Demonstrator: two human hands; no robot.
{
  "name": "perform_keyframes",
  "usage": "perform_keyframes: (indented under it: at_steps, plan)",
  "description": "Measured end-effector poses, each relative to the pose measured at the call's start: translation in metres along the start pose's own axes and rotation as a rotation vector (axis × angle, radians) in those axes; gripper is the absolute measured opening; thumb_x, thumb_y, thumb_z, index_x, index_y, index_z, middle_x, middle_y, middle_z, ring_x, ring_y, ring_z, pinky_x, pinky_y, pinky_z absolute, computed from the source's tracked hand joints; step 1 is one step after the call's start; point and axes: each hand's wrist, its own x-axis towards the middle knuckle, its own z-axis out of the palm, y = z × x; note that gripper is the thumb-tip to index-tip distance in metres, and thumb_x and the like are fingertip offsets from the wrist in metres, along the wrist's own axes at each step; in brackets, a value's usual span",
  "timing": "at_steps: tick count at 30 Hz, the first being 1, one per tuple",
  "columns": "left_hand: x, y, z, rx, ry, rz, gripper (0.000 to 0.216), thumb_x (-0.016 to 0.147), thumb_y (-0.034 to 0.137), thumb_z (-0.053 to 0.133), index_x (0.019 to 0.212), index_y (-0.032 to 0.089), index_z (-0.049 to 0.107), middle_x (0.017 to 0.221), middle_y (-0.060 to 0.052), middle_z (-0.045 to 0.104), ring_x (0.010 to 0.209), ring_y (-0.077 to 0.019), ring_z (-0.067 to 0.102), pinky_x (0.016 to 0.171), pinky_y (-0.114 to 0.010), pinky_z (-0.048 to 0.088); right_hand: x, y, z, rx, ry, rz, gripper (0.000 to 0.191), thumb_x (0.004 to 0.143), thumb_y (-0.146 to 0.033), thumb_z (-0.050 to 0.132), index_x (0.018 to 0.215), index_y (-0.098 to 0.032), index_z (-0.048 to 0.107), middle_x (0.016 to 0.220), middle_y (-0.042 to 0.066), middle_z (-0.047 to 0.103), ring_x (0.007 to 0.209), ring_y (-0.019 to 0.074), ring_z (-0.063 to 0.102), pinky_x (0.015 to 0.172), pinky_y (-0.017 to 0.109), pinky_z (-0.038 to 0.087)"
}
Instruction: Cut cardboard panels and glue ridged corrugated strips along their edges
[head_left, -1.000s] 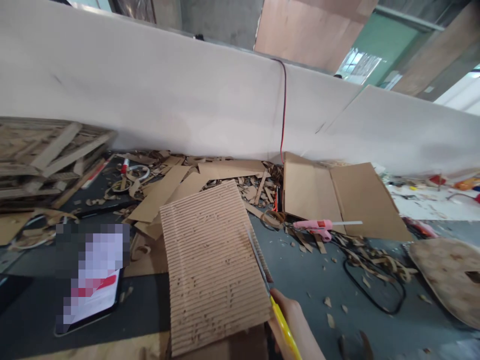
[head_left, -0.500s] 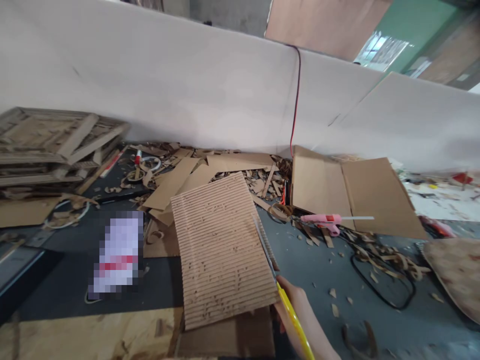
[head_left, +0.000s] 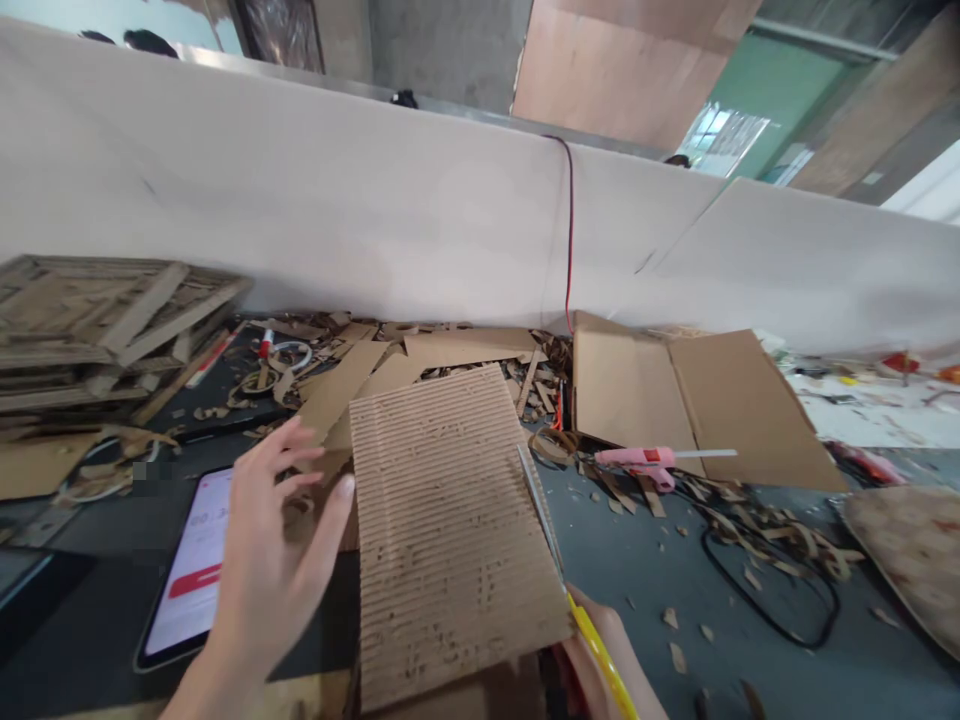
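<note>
A corrugated cardboard sheet (head_left: 450, 530) with exposed ribs lies on the dark table in front of me. My right hand (head_left: 611, 665), at the bottom edge, grips a yellow-handled utility knife (head_left: 581, 620) whose blade lies along the sheet's right edge. My left hand (head_left: 274, 560) hovers with fingers spread just left of the sheet, above a phone (head_left: 191, 570) with a lit screen.
A pink glue gun (head_left: 645, 458) lies beside a folded cardboard box (head_left: 697, 400), with a black cable (head_left: 772, 600) and scraps around it. Stacked cardboard frames (head_left: 97, 320) sit at far left. A white partition (head_left: 375, 210) with a red wire closes the back.
My left hand has come into view from the lower left and spread open beside the corrugated sheet. The right hand and knife have stayed along the sheet's right edge.
</note>
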Motion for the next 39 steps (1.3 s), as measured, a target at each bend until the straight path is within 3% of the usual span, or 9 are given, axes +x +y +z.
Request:
perform_keyframes:
  at_steps: [2,3,7,10,18,31,39]
  plan:
    - [0.011,-0.012,0.010,-0.099,-0.063,-0.138,0.067,0.062,0.050,0.065,0.117,0.020,0.044,0.117,-0.012,0.048,0.100,-0.0271,0.052,0.078,-0.040,0.047,-0.001,0.000,0.000,0.013,0.010,-0.014,0.046,0.079,-0.055,0.040,0.074,-0.016,0.063,0.047,0.000,0.056,0.037,0.0096,0.047,0.034,0.017,0.032]
    - [0.014,-0.017,0.015,-0.189,-0.154,-0.234,0.070,0.060,0.052,0.065,0.117,0.018,0.043,0.113,-0.012,0.053,0.099,-0.0270,0.054,0.080,-0.039,0.047,-0.001,-0.001,0.001,0.018,0.019,-0.017,0.046,0.079,-0.055,0.039,0.073,-0.016,0.063,0.046,0.000,0.056,0.036,0.0095,0.046,0.033,0.017,0.031]
    - [0.011,-0.029,0.028,-0.441,-0.475,-0.569,0.051,0.066,0.047,0.064,0.104,0.015,0.055,0.099,-0.010,0.066,0.091,-0.0247,0.061,0.080,-0.034,0.048,-0.001,-0.002,0.003,-0.009,0.043,-0.020,0.042,0.078,-0.052,0.041,0.071,-0.016,0.062,0.045,-0.001,0.055,0.036,0.0102,0.047,0.035,0.017,0.032]
    - [0.006,-0.030,0.030,-0.508,-0.518,-0.695,0.041,0.061,0.046,0.069,0.086,0.013,0.064,0.084,-0.007,0.071,0.079,-0.0231,0.065,0.068,-0.028,0.051,0.000,-0.003,0.003,-0.070,0.050,-0.015,0.036,0.077,-0.047,0.042,0.071,-0.016,0.060,0.045,-0.001,0.056,0.037,0.0107,0.047,0.036,0.017,0.032]
    - [0.004,-0.041,0.027,-0.604,-0.459,-0.718,0.032,0.054,0.041,0.075,0.070,0.015,0.069,0.065,-0.003,0.071,0.061,-0.0169,0.065,0.053,-0.019,0.049,0.001,-0.006,0.001,-0.328,0.053,-0.067,0.023,0.077,-0.037,0.039,0.066,-0.020,0.049,0.054,0.001,0.060,0.046,0.0141,0.057,0.044,0.019,0.034]
    - [-0.004,-0.045,0.033,-0.562,-0.447,-0.800,0.040,0.052,0.045,0.075,0.075,0.014,0.069,0.068,-0.006,0.072,0.063,-0.0216,0.066,0.053,-0.023,0.052,0.002,-0.008,-0.001,-0.163,0.038,-0.023,0.030,0.074,-0.045,0.044,0.064,-0.018,0.052,0.048,0.000,0.053,0.046,0.0141,0.053,0.041,0.018,0.032]
    - [-0.002,-0.043,0.033,-0.583,-0.447,-0.825,0.038,0.050,0.044,0.076,0.071,0.014,0.068,0.066,-0.005,0.071,0.062,-0.0210,0.066,0.052,-0.022,0.051,0.002,-0.007,0.002,-0.144,0.049,-0.064,0.044,0.072,-0.058,0.042,0.062,-0.016,0.049,0.046,-0.002,0.047,0.045,0.0121,0.048,0.041,0.018,0.032]
